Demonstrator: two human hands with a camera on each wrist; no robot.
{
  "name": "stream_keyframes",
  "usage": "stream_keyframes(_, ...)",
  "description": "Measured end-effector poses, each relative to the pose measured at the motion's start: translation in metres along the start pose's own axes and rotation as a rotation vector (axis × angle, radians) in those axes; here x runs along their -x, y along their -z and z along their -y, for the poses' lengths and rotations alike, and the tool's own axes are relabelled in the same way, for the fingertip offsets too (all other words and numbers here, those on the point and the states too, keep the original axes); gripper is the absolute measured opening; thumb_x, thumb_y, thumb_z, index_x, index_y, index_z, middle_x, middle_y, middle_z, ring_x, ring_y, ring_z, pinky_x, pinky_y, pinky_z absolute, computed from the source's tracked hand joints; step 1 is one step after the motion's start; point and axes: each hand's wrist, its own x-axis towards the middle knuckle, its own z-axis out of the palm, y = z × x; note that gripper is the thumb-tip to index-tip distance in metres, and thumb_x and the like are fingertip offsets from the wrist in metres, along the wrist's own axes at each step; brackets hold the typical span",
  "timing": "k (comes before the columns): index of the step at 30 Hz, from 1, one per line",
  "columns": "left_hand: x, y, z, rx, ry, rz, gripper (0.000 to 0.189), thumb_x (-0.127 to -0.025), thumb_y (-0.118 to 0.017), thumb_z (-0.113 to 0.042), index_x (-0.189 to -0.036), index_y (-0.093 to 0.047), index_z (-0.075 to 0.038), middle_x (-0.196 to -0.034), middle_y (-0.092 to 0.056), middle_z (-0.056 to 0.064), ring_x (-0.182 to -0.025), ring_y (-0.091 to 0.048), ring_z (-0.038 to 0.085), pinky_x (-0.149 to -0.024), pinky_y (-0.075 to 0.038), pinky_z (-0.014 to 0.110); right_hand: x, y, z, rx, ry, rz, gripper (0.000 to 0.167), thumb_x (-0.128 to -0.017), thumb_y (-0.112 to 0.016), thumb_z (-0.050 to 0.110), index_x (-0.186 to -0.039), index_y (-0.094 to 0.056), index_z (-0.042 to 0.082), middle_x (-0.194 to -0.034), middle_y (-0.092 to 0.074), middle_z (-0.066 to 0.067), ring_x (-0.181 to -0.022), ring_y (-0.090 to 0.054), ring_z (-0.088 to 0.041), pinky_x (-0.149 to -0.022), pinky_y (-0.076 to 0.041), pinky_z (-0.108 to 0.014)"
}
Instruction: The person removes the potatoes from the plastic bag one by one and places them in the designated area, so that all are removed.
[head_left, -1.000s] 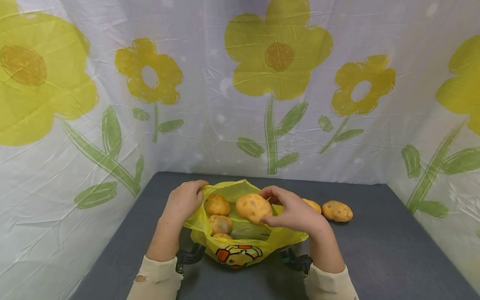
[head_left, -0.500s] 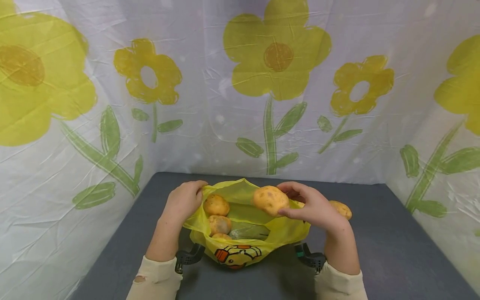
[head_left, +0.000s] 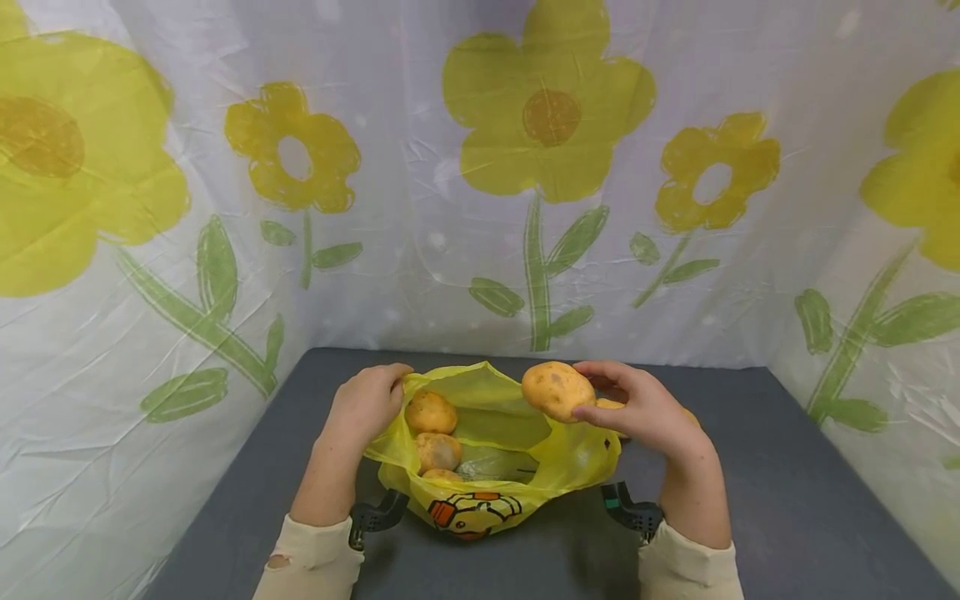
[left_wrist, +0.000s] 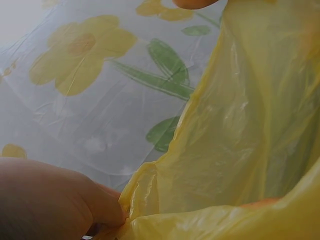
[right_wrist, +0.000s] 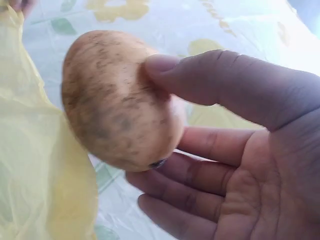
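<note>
My left hand (head_left: 366, 406) pinches the left rim of a yellow plastic bag (head_left: 581, 460) printed with a cartoon duck, keeping its mouth spread wide. In the left wrist view, thumb and fingers grip the gathered edge of the film. My right hand (head_left: 641, 408) holds a large tan potato (head_left: 557, 391) between thumb and fingers, raised over the bag's right rim. Dark specks and a small dark spot mark this potato (right_wrist: 117, 105) in the right wrist view. Inside the bag, along its left side, lie a potato (head_left: 431, 413), a second one (head_left: 438, 452) and a third, partly hidden.
Behind my right hand, on the dark grey table (head_left: 787, 500), a potato (head_left: 610, 405) shows in part, and another (head_left: 690, 417) is almost hidden by the wrist. A white curtain with yellow flowers (head_left: 551, 117) encloses the table at the back and sides.
My right hand has carried the potato right and slightly up, from over the middle of the bag's mouth to above its right rim. The left hand keeps its grip in place.
</note>
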Motion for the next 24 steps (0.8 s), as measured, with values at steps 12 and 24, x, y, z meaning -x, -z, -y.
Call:
stream_keyframes(12,0.001,0.001,0.003,0.019,0.009,0.001,0.034,-0.104,-0.052,-0.006,-0.133,-0.069,-0.005,-0.122,-0.071,0.016,-0.055,-0.044,0.018,-0.052,-0.035,0.033,0.005,0.006,-0.016,0.038,0.003,-0.009,0.055,-0.093,-0.079,0.027,-0.141,-0.061,0.008,-0.13,-0.063,-0.006,-0.114,-0.062,-0.025,-0.097,-0.05,-0.038)
stream_keyframes(24,0.0,0.003,0.007,0.03,0.012,0.008,0.036,-0.105,-0.049,-0.007,-0.135,-0.067,-0.004,-0.121,-0.07,0.017,-0.05,-0.038,0.018,-0.049,-0.032,0.033,0.04,0.042,-0.05,0.049,-0.047,-0.023,0.055,-0.096,-0.075,0.024,-0.144,-0.057,0.004,-0.142,-0.056,-0.013,-0.134,-0.051,-0.036,-0.1,-0.048,-0.024)
